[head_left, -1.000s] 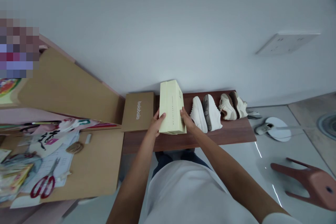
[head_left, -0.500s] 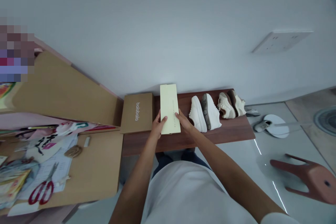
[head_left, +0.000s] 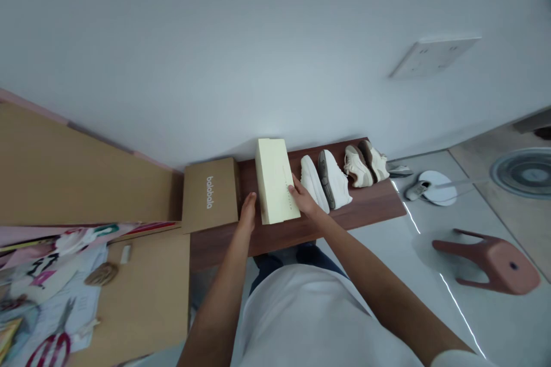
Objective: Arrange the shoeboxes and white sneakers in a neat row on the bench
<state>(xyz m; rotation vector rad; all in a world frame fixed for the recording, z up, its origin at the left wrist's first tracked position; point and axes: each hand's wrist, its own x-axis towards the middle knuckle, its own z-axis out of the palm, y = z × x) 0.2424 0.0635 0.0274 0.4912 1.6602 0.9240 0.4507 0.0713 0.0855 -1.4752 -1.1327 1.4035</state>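
Observation:
A pale yellow shoe box lies on a dark wooden bench against the white wall. My left hand sits at the box's left side, fingers together, touching its edge. My right hand rests on the box's right side with fingers laid over the lid. A brown cardboard box printed with white lettering lies just left of the yellow one. To the right stand a pair of white sneakers and a pair of beige sneakers.
A light wooden desk at the left carries papers and red scissors. A reddish plastic stool lies tipped on the glossy floor at right. A white round object and a wall socket are further right.
The yellow box has gone from tilted up in both hands to lying flat on the bench. My left hand has slid off to its left side. The view shifted rightward.

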